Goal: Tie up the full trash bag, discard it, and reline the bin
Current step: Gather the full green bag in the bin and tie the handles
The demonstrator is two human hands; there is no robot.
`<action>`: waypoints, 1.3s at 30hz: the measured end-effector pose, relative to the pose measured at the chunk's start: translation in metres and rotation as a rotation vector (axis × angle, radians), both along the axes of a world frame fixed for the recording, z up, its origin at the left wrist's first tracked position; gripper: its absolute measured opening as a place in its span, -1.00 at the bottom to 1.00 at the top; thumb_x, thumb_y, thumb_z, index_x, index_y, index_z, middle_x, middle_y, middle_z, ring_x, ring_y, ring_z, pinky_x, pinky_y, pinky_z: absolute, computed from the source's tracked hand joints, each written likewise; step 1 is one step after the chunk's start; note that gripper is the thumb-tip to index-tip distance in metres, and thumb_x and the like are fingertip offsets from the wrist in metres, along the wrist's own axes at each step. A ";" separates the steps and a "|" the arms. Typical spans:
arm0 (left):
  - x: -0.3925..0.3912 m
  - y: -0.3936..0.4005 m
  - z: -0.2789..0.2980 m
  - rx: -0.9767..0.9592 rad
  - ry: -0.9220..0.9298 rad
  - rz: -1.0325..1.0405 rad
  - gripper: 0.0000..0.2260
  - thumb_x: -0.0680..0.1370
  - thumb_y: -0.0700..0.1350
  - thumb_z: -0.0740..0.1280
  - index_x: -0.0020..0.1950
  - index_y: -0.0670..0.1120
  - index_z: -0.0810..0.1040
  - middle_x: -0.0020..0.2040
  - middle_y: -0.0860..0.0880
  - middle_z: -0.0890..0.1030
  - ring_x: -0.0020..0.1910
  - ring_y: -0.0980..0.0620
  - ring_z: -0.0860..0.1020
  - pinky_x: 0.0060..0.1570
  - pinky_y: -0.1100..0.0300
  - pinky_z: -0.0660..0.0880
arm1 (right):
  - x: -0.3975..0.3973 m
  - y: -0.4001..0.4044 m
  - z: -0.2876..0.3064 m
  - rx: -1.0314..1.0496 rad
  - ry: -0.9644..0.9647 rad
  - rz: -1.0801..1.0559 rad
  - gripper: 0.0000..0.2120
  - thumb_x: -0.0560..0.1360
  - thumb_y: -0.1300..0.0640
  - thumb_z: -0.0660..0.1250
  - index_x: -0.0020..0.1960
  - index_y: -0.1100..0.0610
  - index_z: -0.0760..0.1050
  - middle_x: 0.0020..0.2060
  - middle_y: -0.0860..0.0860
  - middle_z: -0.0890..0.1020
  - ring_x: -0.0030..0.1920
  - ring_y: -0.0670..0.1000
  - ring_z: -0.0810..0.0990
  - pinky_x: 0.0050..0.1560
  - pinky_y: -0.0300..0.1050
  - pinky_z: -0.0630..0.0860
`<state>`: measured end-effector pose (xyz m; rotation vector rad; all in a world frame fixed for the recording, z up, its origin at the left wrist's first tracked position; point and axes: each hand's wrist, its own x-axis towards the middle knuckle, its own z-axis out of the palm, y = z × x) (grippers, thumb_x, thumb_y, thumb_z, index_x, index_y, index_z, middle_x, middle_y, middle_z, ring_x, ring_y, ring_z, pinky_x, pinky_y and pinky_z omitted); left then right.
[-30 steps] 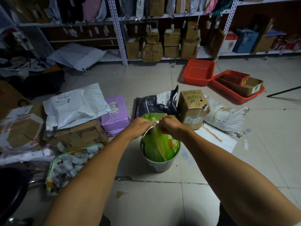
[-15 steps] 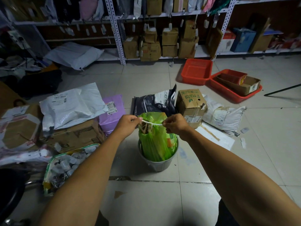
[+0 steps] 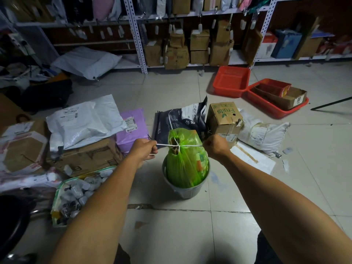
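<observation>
A full green trash bag stands upright in a small grey bin on the tiled floor. A thin white string is knotted around the bag's gathered neck, and brown paper pokes out at the top. My left hand is closed on the string's left end. The right end sits in my right hand, also closed. The string runs taut and level between both hands.
Parcels crowd the floor: white mailer, purple mailer, cardboard boxes, a bag of small bottles at left. A dark pouch, "Fruits" box and white sack lie behind. Red trays and shelving stand farther back.
My hands have moved apart from the bag's neck, left hand going left and right hand going right. The string has been drawn out taut and the neck is cinched tighter.
</observation>
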<state>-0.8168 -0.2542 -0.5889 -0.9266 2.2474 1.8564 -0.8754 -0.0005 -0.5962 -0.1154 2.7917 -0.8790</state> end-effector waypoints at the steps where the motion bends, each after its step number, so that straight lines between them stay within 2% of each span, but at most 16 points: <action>1: 0.000 -0.001 -0.002 0.003 0.001 0.015 -0.87 0.56 -0.18 0.28 -0.12 -0.19 0.58 -0.30 -0.07 0.56 -0.33 0.05 0.55 -0.17 0.12 0.58 | 0.001 0.001 0.000 0.016 0.005 0.009 -0.78 0.50 0.15 0.30 -0.24 0.21 0.63 -0.29 0.20 0.66 -0.25 0.22 0.63 -0.30 -0.10 0.41; 6: 0.000 -0.003 -0.005 -0.002 -0.007 0.040 -0.84 0.58 -0.19 0.27 -0.17 -0.18 0.55 -0.32 -0.08 0.53 -0.34 0.04 0.53 -0.13 0.09 0.60 | 0.002 0.004 -0.001 0.081 0.010 0.010 -0.82 0.49 0.22 0.30 -0.22 0.18 0.64 -0.33 0.10 0.58 -0.27 0.16 0.57 -0.28 -0.11 0.38; 12: -0.001 0.004 -0.002 0.035 0.043 0.084 -0.87 0.55 -0.22 0.26 -0.17 -0.18 0.54 -0.27 -0.12 0.55 -0.35 0.05 0.55 -0.09 0.08 0.59 | 0.002 0.006 -0.003 0.035 -0.007 -0.037 -0.83 0.47 0.24 0.28 -0.22 0.19 0.63 -0.24 0.17 0.68 -0.19 0.21 0.65 -0.21 0.02 0.56; 14: -0.003 0.009 0.006 0.129 0.076 0.111 -0.86 0.55 -0.20 0.27 -0.18 -0.18 0.53 -0.27 -0.11 0.59 -0.33 0.03 0.59 0.00 0.01 0.58 | 0.001 0.003 0.001 -0.105 -0.011 -0.056 -0.82 0.46 0.24 0.22 -0.26 0.22 0.54 -0.29 0.17 0.65 -0.24 0.19 0.61 -0.20 0.04 0.54; 16: -0.006 0.014 0.018 0.253 0.091 0.088 -0.81 0.59 -0.13 0.28 -0.19 -0.17 0.53 -0.28 -0.08 0.64 -0.22 -0.03 0.64 0.06 -0.03 0.55 | 0.005 -0.004 0.010 -0.380 -0.086 -0.122 -0.83 0.47 0.26 0.17 -0.28 0.20 0.44 -0.34 0.18 0.52 -0.29 0.13 0.50 -0.26 -0.01 0.45; 18: -0.010 0.016 0.023 0.389 0.106 0.028 -0.76 0.61 0.00 0.25 -0.04 -0.15 0.56 -0.14 -0.09 0.68 -0.04 -0.09 0.64 0.12 -0.05 0.52 | 0.005 -0.010 0.014 -0.570 -0.153 -0.177 -0.83 0.53 0.30 0.14 -0.21 0.18 0.42 -0.30 0.15 0.50 -0.28 0.08 0.48 -0.31 -0.07 0.44; 20: -0.012 0.018 0.020 0.454 0.108 -0.057 -0.64 0.62 0.11 0.18 0.21 -0.13 0.53 0.10 -0.10 0.63 0.12 -0.12 0.59 0.19 -0.08 0.47 | 0.005 -0.013 0.014 -0.569 -0.158 -0.179 -0.84 0.56 0.27 0.15 -0.18 0.17 0.43 -0.28 0.14 0.55 -0.30 0.06 0.50 -0.33 -0.09 0.46; 22: -0.013 0.019 0.012 0.426 0.116 -0.061 -0.62 0.63 0.07 0.18 0.33 -0.14 0.47 0.20 -0.11 0.58 0.16 -0.13 0.56 0.22 -0.08 0.46 | 0.003 -0.014 0.006 -0.534 -0.143 -0.178 -0.88 0.54 0.19 0.23 -0.16 0.18 0.46 -0.29 0.14 0.57 -0.32 0.06 0.53 -0.33 -0.07 0.48; 23: -0.012 0.020 0.007 0.394 0.132 -0.026 -0.66 0.62 0.00 0.22 0.32 -0.16 0.48 0.17 -0.13 0.58 0.12 -0.12 0.58 0.18 -0.05 0.49 | 0.002 -0.013 0.003 -0.508 -0.139 -0.184 -0.86 0.49 0.10 0.30 -0.13 0.17 0.47 -0.29 0.14 0.59 -0.32 0.09 0.57 -0.31 -0.04 0.52; 26: -0.005 0.020 -0.005 0.190 0.170 0.026 -0.87 0.52 -0.30 0.35 0.06 -0.19 0.55 -0.08 -0.15 0.60 -0.13 -0.03 0.60 -0.04 0.10 0.57 | -0.017 -0.002 -0.041 -0.446 -0.123 -0.265 -0.55 0.23 -0.19 0.37 -0.07 0.11 0.43 -0.22 0.13 0.64 -0.18 0.18 0.67 -0.15 0.17 0.65; 27: -0.003 0.019 -0.011 0.105 0.155 -0.008 -0.89 0.49 -0.35 0.37 -0.05 -0.18 0.56 -0.15 -0.14 0.60 -0.17 -0.02 0.59 -0.08 0.13 0.58 | -0.017 -0.003 -0.046 -0.431 -0.122 -0.266 -0.56 0.22 -0.20 0.39 -0.10 0.11 0.43 -0.25 0.13 0.64 -0.19 0.19 0.67 -0.15 0.19 0.65; 29: 0.002 0.018 -0.021 -0.006 0.129 -0.088 -0.86 0.45 -0.39 0.40 -0.18 -0.17 0.58 -0.27 -0.11 0.59 -0.25 -0.01 0.56 -0.20 0.19 0.58 | 0.002 -0.011 -0.021 -0.394 -0.140 -0.232 -0.68 0.34 -0.12 0.44 -0.22 0.13 0.49 -0.35 0.12 0.62 -0.30 0.15 0.65 -0.20 0.11 0.66; 31: 0.002 0.019 -0.027 -0.030 0.133 -0.121 -0.87 0.45 -0.38 0.41 -0.17 -0.16 0.61 -0.29 -0.10 0.60 -0.29 0.02 0.57 -0.26 0.25 0.59 | 0.012 -0.020 -0.013 -0.445 -0.230 -0.167 -0.77 0.48 0.03 0.42 -0.19 0.20 0.58 -0.33 0.13 0.60 -0.36 0.08 0.59 -0.28 -0.03 0.61; 33: -0.001 0.021 -0.029 -0.034 0.150 -0.141 -0.86 0.46 -0.35 0.42 -0.03 -0.17 0.61 -0.25 -0.10 0.63 -0.28 0.05 0.59 -0.25 0.31 0.60 | 0.014 -0.030 -0.016 -0.502 -0.237 -0.115 -0.83 0.51 0.11 0.39 -0.09 0.22 0.63 -0.30 0.13 0.60 -0.38 0.03 0.54 -0.31 -0.09 0.56; 36: -0.005 0.024 -0.033 -0.078 0.180 -0.200 -0.79 0.49 -0.33 0.40 0.12 -0.22 0.61 -0.28 -0.07 0.63 -0.33 0.10 0.56 -0.22 0.30 0.58 | 0.013 -0.045 -0.023 -0.549 -0.171 -0.105 -0.86 0.49 0.11 0.40 -0.11 0.18 0.67 -0.36 0.09 0.58 -0.42 0.00 0.48 -0.31 -0.07 0.50; 39: -0.008 0.024 -0.039 -0.102 0.230 -0.197 -0.84 0.50 -0.31 0.40 0.07 -0.23 0.64 -0.30 -0.06 0.63 -0.40 0.18 0.55 -0.25 0.31 0.56 | 0.011 -0.057 -0.027 -0.588 -0.111 -0.118 -0.87 0.46 0.07 0.43 -0.16 0.13 0.69 -0.48 -0.06 0.53 -0.43 -0.05 0.42 -0.30 -0.06 0.44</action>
